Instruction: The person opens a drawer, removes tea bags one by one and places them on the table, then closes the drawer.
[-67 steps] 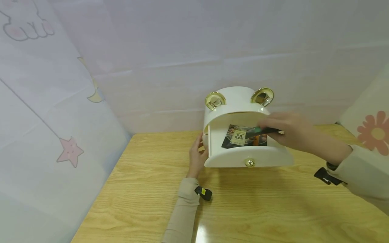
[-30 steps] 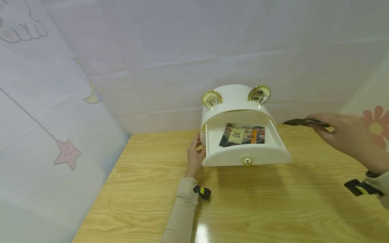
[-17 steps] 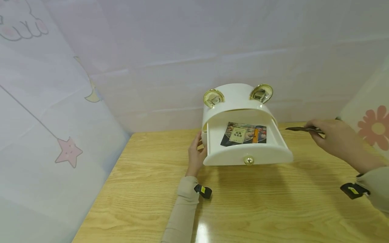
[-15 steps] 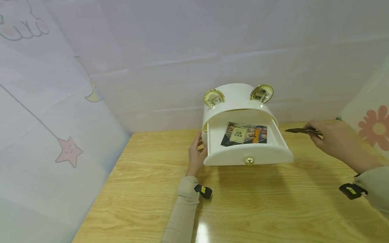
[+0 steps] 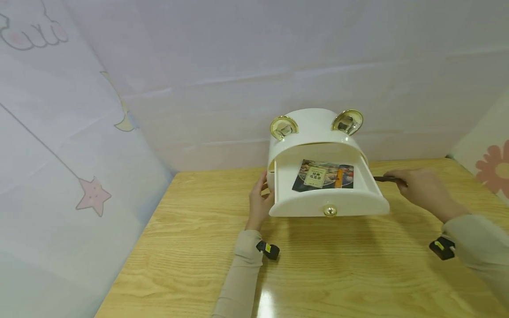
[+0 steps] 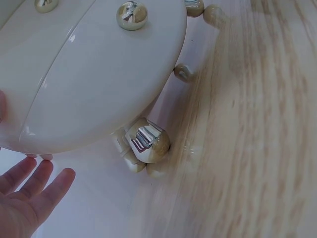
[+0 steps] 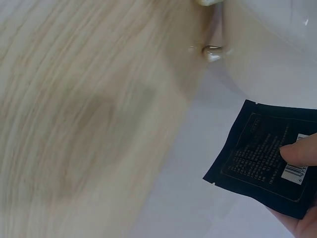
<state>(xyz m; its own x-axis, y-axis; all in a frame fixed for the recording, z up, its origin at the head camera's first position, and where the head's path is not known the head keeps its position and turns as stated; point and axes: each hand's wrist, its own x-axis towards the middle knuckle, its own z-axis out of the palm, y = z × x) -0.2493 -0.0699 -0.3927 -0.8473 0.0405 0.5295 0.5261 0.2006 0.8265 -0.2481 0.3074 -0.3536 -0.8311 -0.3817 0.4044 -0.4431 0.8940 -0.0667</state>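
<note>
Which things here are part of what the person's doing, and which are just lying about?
Seemingly part of it: white box; its open drawer; black sachet, held beside the box; probably the printed packet lying in the drawer.

Just surroundings: wooden table; patterned backdrop.

The right grip, earlier over the open drawer, has moved out to its right with the black sachet, then dropped lower and come back closer to the drawer.
</note>
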